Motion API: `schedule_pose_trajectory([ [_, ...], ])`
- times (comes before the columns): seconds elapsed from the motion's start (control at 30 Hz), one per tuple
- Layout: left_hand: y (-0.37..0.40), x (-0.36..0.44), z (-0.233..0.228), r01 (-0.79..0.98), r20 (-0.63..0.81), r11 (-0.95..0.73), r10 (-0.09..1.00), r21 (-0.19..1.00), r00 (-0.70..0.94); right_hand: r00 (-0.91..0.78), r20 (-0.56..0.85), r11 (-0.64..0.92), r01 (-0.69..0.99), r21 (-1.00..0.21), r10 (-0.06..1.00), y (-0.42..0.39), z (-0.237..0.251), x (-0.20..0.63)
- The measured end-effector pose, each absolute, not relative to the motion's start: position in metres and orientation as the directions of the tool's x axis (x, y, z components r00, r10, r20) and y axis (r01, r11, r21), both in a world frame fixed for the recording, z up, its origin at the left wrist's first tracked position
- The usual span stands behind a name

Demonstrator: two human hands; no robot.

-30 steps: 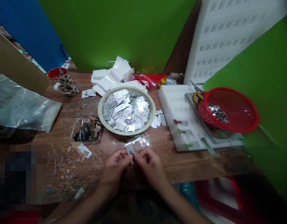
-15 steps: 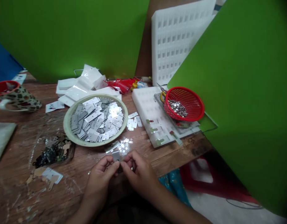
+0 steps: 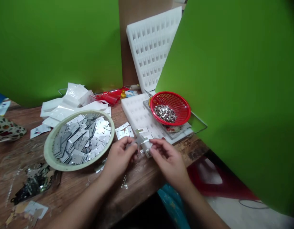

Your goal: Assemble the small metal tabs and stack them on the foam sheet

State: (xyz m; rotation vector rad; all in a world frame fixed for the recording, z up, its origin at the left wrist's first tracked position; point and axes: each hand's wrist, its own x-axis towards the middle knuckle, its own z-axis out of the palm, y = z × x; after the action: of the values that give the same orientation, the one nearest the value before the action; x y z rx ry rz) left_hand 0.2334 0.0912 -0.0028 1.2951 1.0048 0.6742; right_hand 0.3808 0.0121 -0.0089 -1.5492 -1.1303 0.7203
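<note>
Left hand pinching metal plate by near edge of white foam block; right hand curling beside it, grip unclear. You're parting hands, bringing plate rightward over wooden table; work likely shifting from fitting to placing.

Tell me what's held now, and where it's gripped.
Left hand: a small metal plate, pinched near one end. Right hand: can't tell; blur hides whether it grips anything.
</note>
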Motion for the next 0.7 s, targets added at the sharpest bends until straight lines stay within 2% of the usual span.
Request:
schedule_pose_trajectory([
  [0.07,0.115,0.254,-0.002,0.278,-0.082,-0.038,0.91,0.96,0.407,0.439,0.133,-0.008,0.304,-0.953,0.889,0.011,-0.008,0.392],
  [0.17,0.149,0.279,-0.002,0.418,-0.02,-0.165,0.914,0.893,0.405,0.464,0.142,-0.011,0.313,-0.95,0.874,0.005,-0.01,0.405],
  [0.4,0.195,0.3,-0.002,0.67,-0.081,-0.322,0.864,0.669,0.497,0.46,0.113,-0.038,0.307,-0.951,0.881,-0.004,-0.026,0.417],
  [0.57,0.201,0.303,-0.002,0.714,-0.134,-0.4,0.815,0.574,0.564,0.447,0.117,-0.024,0.296,-0.955,0.887,-0.006,-0.034,0.421],
  [0.7,0.203,0.305,-0.001,0.718,-0.141,-0.427,0.8,0.55,0.584,0.372,0.227,0.049,0.431,-0.901,0.9,-0.001,-0.029,0.425],
])
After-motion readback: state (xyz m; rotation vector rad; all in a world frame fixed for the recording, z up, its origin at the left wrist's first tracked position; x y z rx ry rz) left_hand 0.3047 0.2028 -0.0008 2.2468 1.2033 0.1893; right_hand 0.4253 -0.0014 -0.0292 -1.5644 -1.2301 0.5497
